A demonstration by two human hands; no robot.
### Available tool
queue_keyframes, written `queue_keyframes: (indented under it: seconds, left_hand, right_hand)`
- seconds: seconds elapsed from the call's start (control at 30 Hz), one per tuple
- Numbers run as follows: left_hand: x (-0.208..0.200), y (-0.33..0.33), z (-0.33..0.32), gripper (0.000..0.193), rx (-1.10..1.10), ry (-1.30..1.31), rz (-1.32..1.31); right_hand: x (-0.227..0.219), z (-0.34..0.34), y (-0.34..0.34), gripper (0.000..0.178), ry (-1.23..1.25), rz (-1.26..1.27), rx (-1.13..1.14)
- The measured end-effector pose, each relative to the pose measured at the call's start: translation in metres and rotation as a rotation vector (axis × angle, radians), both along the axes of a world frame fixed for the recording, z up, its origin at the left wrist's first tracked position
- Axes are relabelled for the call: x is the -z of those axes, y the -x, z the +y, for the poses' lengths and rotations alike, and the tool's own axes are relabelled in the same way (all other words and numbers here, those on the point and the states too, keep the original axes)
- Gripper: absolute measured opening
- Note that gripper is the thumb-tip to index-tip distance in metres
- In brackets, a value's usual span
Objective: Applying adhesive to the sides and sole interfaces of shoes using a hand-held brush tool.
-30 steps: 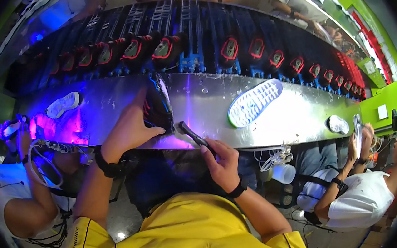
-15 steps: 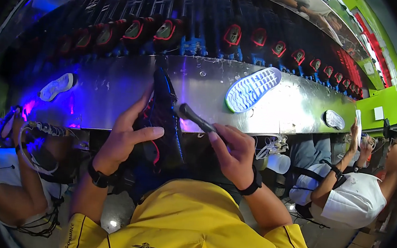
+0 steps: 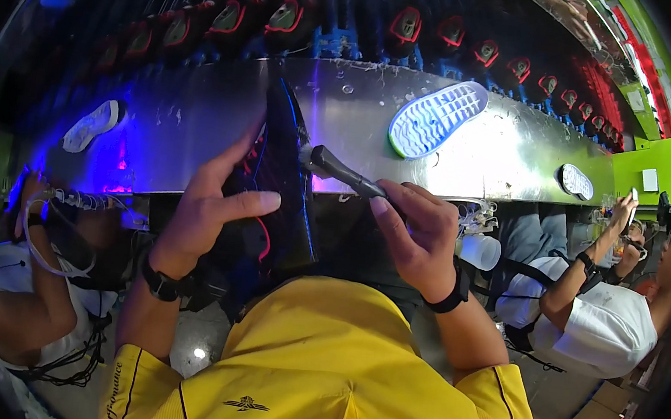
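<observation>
shoe braced on the lap, brush set to its edge

my left hand (image 3: 207,205) is wrapped around the dark shoe (image 3: 276,196), fingers spread over its upper, tilting it up between my lap and the counter (image 3: 199,116) so its side faces the tool. my right hand (image 3: 418,234) is closed on the handle of a brush (image 3: 339,173), whose head touches the shoe's edge. i count one shoe in hand and one brush. on the counter lie three loose soles: a blue-lit sole (image 3: 437,118) nearby, a left sole (image 3: 93,123) and a far sole (image 3: 576,182). beyond runs a row of red-trimmed shoes (image 3: 285,19), more than ten. one co-worker sits on each side.
</observation>
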State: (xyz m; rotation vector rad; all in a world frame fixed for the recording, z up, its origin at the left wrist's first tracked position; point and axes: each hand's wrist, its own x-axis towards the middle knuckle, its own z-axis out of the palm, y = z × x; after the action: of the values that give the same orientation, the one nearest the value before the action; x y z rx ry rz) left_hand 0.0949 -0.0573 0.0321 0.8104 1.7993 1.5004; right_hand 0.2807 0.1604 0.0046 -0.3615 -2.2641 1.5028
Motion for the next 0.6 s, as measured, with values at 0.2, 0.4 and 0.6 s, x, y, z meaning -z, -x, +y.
queue_keyframes:
  seconds: [0.2, 0.4, 0.6]
  left_hand:
    - [0.007, 0.007, 0.001, 0.092, -0.104, -0.119, -0.283]
    - [-0.001, 0.014, 0.003, 0.087, -0.168, -0.141, -0.411]
    - [-0.005, 0.018, 0.007, 0.086, -0.189, -0.113, -0.455]
  right_hand:
    - [0.004, 0.001, -0.007, 0.022, 0.056, 0.023, -0.077]
    - [-0.007, 0.011, -0.014, 0.022, 0.073, -0.087, -0.168]
    - [-0.007, 0.016, -0.017, 0.022, 0.093, -0.064, -0.155]
